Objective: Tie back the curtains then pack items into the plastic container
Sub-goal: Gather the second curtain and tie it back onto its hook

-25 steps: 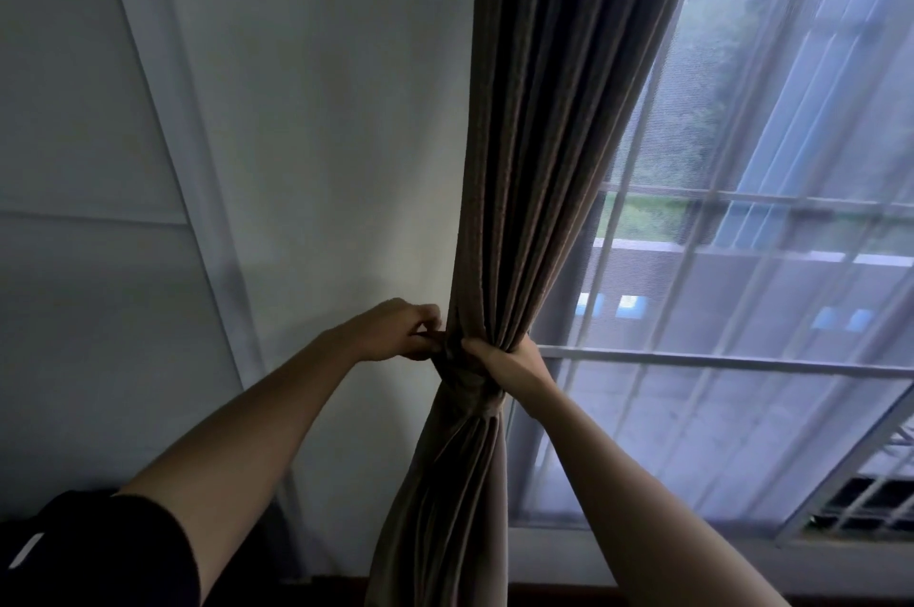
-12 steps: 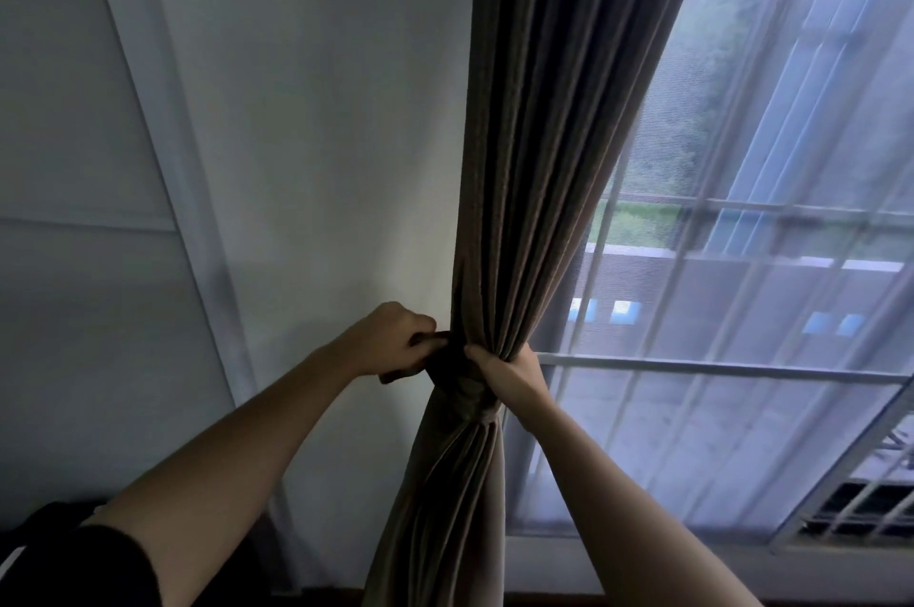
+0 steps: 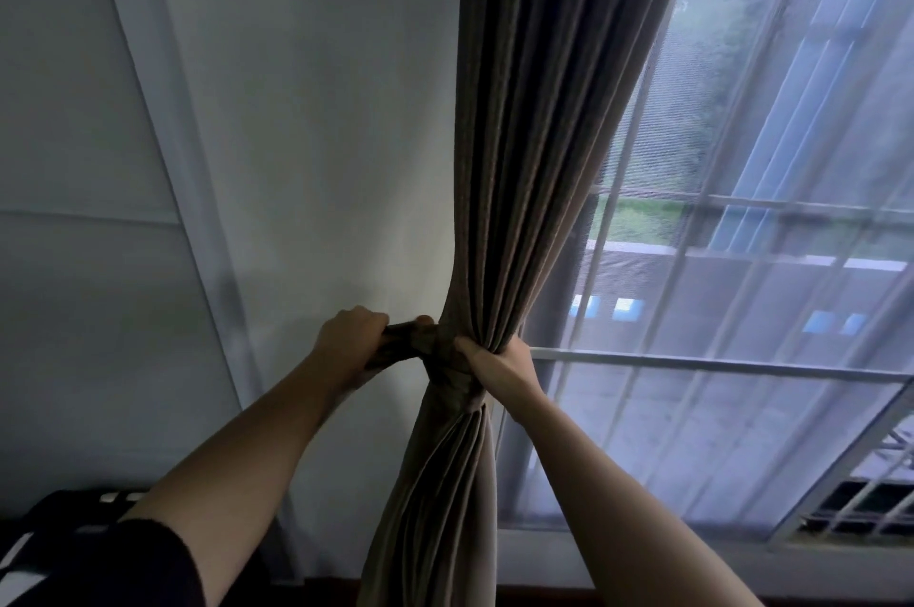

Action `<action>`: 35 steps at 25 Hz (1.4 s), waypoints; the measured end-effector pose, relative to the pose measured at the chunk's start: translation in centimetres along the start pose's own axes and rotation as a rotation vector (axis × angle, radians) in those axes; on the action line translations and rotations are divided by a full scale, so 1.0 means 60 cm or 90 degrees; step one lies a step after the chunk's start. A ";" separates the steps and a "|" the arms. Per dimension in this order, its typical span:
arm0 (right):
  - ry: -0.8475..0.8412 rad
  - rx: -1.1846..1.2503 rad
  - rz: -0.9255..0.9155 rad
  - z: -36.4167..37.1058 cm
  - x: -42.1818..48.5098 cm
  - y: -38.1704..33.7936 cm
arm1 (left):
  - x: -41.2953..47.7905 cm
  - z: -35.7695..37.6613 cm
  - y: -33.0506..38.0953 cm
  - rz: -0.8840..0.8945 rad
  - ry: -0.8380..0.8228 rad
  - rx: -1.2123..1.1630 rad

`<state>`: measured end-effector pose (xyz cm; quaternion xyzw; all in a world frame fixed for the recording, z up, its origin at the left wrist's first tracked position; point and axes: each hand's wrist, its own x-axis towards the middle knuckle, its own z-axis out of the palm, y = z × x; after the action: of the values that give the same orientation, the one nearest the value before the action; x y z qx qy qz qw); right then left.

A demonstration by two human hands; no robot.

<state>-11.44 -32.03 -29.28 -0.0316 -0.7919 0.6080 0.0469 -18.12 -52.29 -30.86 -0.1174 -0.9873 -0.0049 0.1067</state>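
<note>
A brown curtain (image 3: 524, 151) hangs gathered at the window's left edge. A matching fabric tie-back (image 3: 447, 366) wraps around it at its narrowest point. My left hand (image 3: 348, 339) is closed on the tie-back's loose end, held out to the left of the bundle. On the bundle's right side my right hand (image 3: 499, 361) grips the gathered curtain, fingers pressed against the wrap. The plastic container and the items for it are out of view.
A sheer white curtain (image 3: 742, 260) covers the barred window (image 3: 717, 364) on the right. A pale wall (image 3: 306, 136) with a vertical trim strip fills the left. A dark object (image 3: 74, 507) sits low at the left edge.
My left hand has pulled the tie-back's end further out to the left, so a longer strip of fabric shows. My right hand has stayed on the bundle.
</note>
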 end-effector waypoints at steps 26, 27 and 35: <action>-0.324 -0.247 -0.053 -0.068 -0.012 -0.066 | -0.200 -0.034 0.306 -0.174 0.093 -0.345; -0.314 -0.257 -0.053 -0.067 -0.009 -0.067 | -0.201 -0.034 0.314 -0.180 0.110 -0.362; -0.351 -0.244 -0.039 -0.080 0.005 -0.059 | -0.194 0.010 0.321 -0.160 0.170 -0.515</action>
<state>-11.18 -28.31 -24.62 0.1496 -0.8754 0.4317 -0.1577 -2.73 -36.25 -34.18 -0.0273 -0.8901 -0.4187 0.1777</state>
